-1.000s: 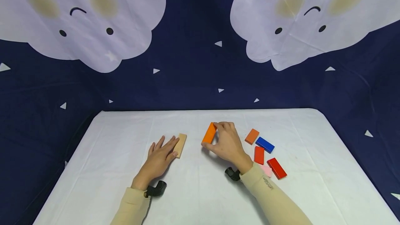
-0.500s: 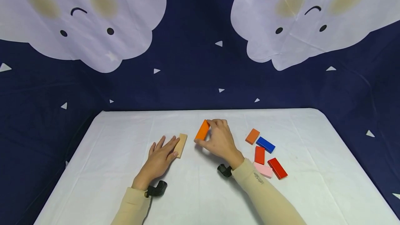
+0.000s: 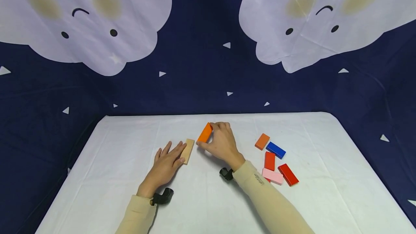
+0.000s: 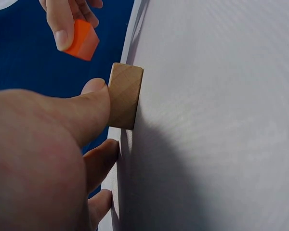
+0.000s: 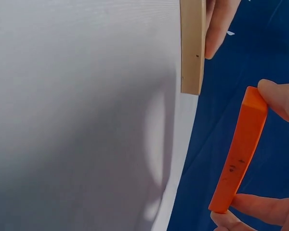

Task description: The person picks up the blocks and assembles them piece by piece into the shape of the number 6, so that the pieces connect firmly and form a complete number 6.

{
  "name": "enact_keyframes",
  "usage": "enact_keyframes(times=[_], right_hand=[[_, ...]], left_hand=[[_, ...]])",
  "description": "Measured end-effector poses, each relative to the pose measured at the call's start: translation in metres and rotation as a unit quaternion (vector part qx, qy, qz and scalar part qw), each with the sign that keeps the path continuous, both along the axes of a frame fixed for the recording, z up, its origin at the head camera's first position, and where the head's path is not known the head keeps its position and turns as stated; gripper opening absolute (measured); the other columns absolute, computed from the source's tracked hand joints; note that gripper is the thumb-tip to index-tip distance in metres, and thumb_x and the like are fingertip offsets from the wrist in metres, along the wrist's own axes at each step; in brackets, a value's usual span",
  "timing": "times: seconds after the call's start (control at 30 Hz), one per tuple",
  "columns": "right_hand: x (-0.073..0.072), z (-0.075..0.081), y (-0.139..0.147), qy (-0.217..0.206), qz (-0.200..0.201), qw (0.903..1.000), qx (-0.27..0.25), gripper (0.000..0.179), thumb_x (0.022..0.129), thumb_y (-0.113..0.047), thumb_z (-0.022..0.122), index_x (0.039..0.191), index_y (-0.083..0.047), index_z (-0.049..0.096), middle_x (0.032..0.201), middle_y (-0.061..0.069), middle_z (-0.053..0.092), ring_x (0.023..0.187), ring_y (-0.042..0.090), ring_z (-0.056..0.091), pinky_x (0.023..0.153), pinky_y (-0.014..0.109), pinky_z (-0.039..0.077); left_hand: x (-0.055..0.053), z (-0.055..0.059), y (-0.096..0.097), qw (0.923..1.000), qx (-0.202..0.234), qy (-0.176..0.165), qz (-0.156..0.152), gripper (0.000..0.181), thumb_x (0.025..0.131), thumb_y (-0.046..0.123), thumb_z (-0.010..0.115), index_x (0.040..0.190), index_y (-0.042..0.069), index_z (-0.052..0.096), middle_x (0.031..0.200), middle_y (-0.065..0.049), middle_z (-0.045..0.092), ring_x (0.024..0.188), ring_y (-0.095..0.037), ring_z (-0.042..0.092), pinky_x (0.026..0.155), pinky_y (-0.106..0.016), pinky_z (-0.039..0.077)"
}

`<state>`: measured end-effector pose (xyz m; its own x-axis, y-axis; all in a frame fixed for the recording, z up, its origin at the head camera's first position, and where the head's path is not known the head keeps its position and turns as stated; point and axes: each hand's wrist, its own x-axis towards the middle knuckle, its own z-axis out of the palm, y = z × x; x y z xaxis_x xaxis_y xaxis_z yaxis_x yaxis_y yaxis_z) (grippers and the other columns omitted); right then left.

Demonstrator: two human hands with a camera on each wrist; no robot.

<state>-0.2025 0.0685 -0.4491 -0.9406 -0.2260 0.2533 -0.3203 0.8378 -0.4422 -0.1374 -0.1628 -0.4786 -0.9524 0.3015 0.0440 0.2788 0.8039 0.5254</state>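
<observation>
A dark blue cloud-printed cloth (image 3: 201, 46) is hung behind a white-covered table (image 3: 201, 201). Above the table, an orange block (image 3: 205, 133) is pinched at its ends by the right hand (image 3: 221, 142). Near it, a plain wooden block (image 3: 187, 151) is touched by the left hand (image 3: 165, 165), fingers spread wide. Two red blocks (image 3: 287, 174), a pink block (image 3: 273, 176), a blue block (image 3: 276, 150) and an orange-brown block (image 3: 262, 142) are scattered at right.

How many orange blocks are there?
2. One orange block in the right hand, another orange block on the table by the blue block. More could hide under the sleeve.
</observation>
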Motion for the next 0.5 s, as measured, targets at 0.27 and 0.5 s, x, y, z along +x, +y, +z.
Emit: enact_keyframes(times=[0.27,0.5], right_hand=[[-0.006,0.0,-0.01,0.0,0.003,1.0,0.007,0.09,0.076,-0.06,0.08,0.135,0.004,0.059,0.127,0.023,0.061,0.118,0.036,0.049,0.104,0.043,0.042],[-0.015,0.0,-0.019,-0.008,-0.001,1.0,0.002,0.088,0.077,-0.059,0.08,0.136,0.003,0.059,0.13,0.022,0.06,0.12,0.036,0.049,0.104,0.043,0.043]], left_hand=[[-0.002,-0.002,-0.001,0.9999,-0.005,-0.016,-0.002,0.054,0.106,0.034,0.051,0.157,0.019,0.039,0.16,-0.008,0.035,0.152,-0.04,0.013,0.117,-0.068,0.002],[-0.002,-0.001,0.0,0.9998,-0.007,-0.016,-0.003,0.053,0.106,0.034,0.051,0.156,0.019,0.04,0.16,-0.008,0.036,0.152,-0.041,0.014,0.117,-0.068,0.004]])
